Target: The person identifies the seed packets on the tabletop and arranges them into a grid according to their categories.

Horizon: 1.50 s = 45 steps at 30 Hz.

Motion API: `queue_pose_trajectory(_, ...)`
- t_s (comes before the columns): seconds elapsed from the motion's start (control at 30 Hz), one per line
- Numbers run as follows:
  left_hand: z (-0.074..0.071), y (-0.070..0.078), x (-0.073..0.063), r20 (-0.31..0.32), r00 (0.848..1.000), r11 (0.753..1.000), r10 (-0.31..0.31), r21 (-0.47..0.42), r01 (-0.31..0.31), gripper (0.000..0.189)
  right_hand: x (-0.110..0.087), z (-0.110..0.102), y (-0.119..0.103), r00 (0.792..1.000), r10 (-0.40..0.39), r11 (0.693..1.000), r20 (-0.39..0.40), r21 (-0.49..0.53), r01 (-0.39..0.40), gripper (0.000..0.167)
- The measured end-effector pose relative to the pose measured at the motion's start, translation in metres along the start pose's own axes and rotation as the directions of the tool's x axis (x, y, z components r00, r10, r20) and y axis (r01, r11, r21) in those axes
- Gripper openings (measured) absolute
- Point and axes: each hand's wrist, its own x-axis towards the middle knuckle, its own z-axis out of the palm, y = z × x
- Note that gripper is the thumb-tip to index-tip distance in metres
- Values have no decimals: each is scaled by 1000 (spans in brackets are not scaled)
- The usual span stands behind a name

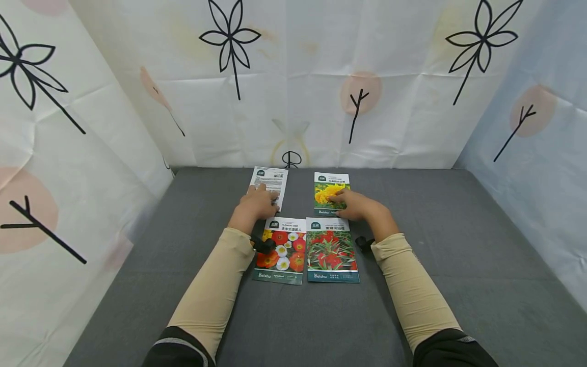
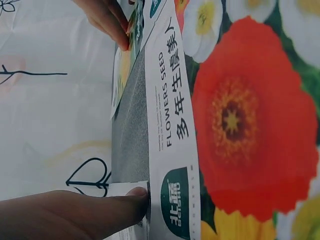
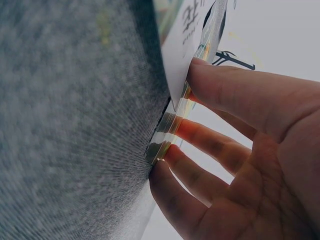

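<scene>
My left hand [image 1: 258, 205] rests on a white seed packet [image 1: 271, 176] printed with dense text, at the table's back. Its thumb [image 2: 131, 205] lies at that packet's near edge in the left wrist view. My right hand [image 1: 364, 206] touches the yellow-flower seed packet [image 1: 322, 189] to the right of it. In the right wrist view its thumb and spread fingers [image 3: 212, 145] meet this packet's edge. Nearer me lie a red-and-white poppy seed packet [image 1: 289, 250] and, beside it, a red-flower seed packet [image 1: 331, 252]. The left fingertips are out of the left wrist view.
A grey cloth-covered table [image 1: 458, 229] lies beneath the packets. White fabric walls [image 1: 312, 102] with plant drawings enclose its back and sides. Small black wrist mounts [image 1: 263, 244] hang over the near packets.
</scene>
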Motion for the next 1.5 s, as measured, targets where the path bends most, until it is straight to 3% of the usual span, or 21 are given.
queue_pose_trajectory(1.5, 4, 29, 1, 13, 998, 998, 61, 10, -61, 60, 1, 0, -4, 999, -42, 998, 16, -43, 43, 58)
